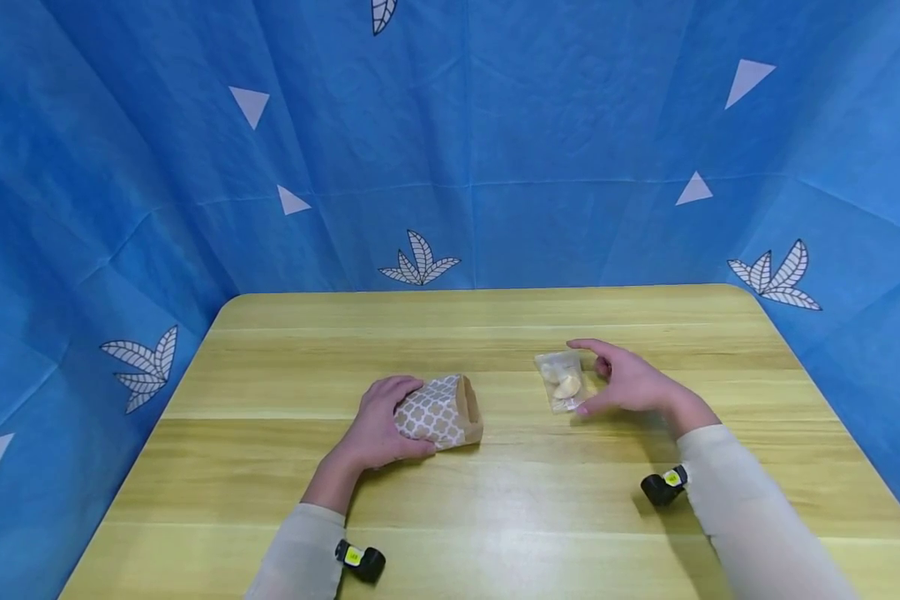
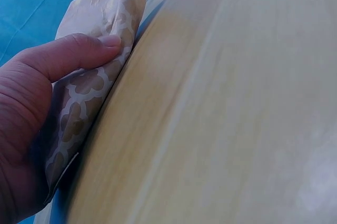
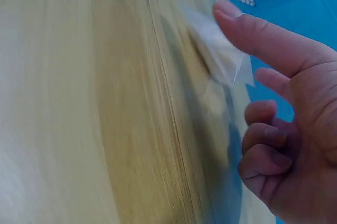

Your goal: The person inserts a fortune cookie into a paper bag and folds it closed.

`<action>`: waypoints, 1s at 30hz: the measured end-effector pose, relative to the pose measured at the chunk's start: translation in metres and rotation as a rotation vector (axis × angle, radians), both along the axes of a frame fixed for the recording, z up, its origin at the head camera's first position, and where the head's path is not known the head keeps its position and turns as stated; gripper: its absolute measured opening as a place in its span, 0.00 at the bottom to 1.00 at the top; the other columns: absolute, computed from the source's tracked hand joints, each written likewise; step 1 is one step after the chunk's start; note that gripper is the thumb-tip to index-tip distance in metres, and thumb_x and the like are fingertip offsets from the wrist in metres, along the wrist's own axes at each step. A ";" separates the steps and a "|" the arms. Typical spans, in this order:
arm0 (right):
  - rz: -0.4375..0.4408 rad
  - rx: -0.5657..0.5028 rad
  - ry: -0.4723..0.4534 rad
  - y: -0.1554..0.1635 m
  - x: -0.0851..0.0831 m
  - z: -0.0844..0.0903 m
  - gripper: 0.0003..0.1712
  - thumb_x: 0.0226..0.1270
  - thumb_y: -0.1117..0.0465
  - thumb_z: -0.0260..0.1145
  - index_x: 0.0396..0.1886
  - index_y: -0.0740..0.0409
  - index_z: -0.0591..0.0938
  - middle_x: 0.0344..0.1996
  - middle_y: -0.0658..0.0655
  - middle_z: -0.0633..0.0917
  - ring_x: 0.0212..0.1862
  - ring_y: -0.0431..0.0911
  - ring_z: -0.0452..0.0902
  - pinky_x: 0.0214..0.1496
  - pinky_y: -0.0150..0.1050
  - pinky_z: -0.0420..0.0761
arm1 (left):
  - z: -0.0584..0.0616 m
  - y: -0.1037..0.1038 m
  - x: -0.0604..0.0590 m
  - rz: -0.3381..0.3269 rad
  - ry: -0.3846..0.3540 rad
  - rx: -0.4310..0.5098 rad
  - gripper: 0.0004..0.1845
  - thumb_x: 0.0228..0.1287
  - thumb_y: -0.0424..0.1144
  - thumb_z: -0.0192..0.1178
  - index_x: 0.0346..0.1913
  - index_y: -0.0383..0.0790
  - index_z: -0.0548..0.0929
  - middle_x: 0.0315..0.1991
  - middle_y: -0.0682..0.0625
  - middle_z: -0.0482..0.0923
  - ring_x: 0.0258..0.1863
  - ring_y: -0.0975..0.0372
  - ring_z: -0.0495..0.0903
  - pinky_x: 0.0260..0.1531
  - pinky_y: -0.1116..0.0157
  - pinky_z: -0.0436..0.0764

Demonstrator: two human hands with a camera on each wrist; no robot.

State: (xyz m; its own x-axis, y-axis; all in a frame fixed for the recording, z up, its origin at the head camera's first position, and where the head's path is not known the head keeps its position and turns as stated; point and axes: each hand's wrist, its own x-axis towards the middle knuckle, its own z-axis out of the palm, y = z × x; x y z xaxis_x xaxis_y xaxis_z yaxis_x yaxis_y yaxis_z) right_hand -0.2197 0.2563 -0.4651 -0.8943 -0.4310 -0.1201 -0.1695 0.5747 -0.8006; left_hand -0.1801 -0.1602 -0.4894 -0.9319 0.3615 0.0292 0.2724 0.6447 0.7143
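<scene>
A brown paper bag (image 1: 435, 414) with a white lattice print lies on the table, its open mouth turned to the right. My left hand (image 1: 381, 425) holds it from the left, fingers over the far side and thumb along the near side; in the left wrist view the thumb (image 2: 87, 53) presses on the paper. To the right lies a small clear packet (image 1: 562, 379) with pale pieces inside. Around its right side stands my right hand (image 1: 630, 379), thumb and index finger spread apart. The right wrist view shows the other fingers (image 3: 266, 145) curled, holding nothing.
The wooden table (image 1: 510, 508) has rounded far corners. A blue cloth (image 1: 525, 142) with white leaves and triangles hangs behind it and at both sides. Each sleeved wrist carries a small black camera (image 1: 662, 489).
</scene>
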 end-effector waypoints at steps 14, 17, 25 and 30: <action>0.036 0.016 -0.068 0.007 -0.005 -0.001 0.63 0.42 0.58 0.86 0.77 0.55 0.59 0.29 0.58 0.62 0.33 0.51 0.58 0.35 0.43 0.64 | 0.000 0.000 0.000 -0.006 0.011 0.012 0.53 0.34 0.54 0.82 0.69 0.43 0.74 0.67 0.50 0.68 0.68 0.53 0.59 0.65 0.47 0.60; 0.034 0.026 -0.054 0.007 -0.005 -0.003 0.61 0.42 0.59 0.86 0.75 0.56 0.61 0.28 0.57 0.63 0.32 0.50 0.58 0.35 0.42 0.64 | 0.000 0.001 0.000 -0.008 0.014 0.009 0.52 0.34 0.54 0.82 0.69 0.43 0.74 0.66 0.50 0.68 0.68 0.53 0.59 0.65 0.47 0.60; 0.021 0.027 -0.033 0.005 -0.003 -0.003 0.59 0.42 0.59 0.86 0.73 0.57 0.63 0.28 0.57 0.63 0.31 0.50 0.58 0.33 0.42 0.64 | 0.001 0.000 0.000 -0.008 0.009 -0.004 0.53 0.34 0.54 0.82 0.69 0.43 0.73 0.67 0.49 0.68 0.68 0.53 0.59 0.66 0.47 0.60; -0.007 0.049 0.001 0.004 -0.001 -0.007 0.53 0.43 0.55 0.86 0.70 0.54 0.68 0.28 0.56 0.64 0.31 0.49 0.59 0.34 0.43 0.64 | 0.001 0.000 0.000 -0.005 0.010 -0.011 0.53 0.34 0.54 0.82 0.69 0.43 0.73 0.67 0.50 0.68 0.68 0.53 0.59 0.66 0.48 0.60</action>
